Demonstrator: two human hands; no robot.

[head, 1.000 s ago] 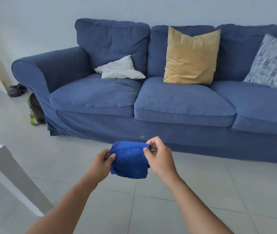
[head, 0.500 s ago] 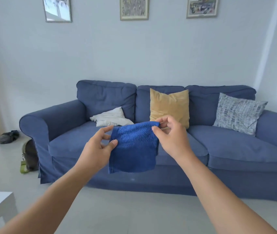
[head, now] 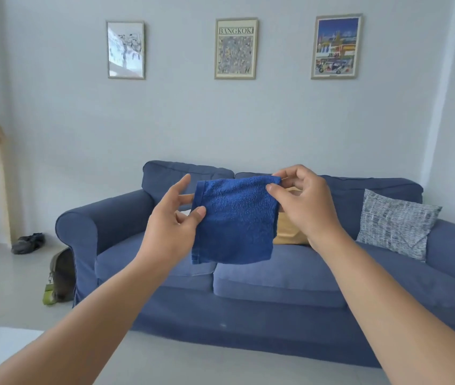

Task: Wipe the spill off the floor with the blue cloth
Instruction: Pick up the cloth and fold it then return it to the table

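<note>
Step in hand, as judged: readying the blue cloth [head: 234, 220] before taking it down to the floor [head: 4, 284]. No spill is visible in this view, so the wiping has not begun. To do it well: keep the cloth folded flat into a pad, hold the top corners even so it does not bunch, then look down to find the spill before lowering.

Left hand [head: 170, 226]: raised in front of the chest, palm turned toward the cloth, thumb pressing the cloth's left edge about midway down, other fingers loosely extended behind it. Forearm runs up from the lower left.

Cloth: in the air between both hands, hanging square, in front of the blue sofa [head: 290, 279].

Right hand [head: 301, 201]: pinching the top right corner between thumb and forefinger, remaining fingers curled.
</note>
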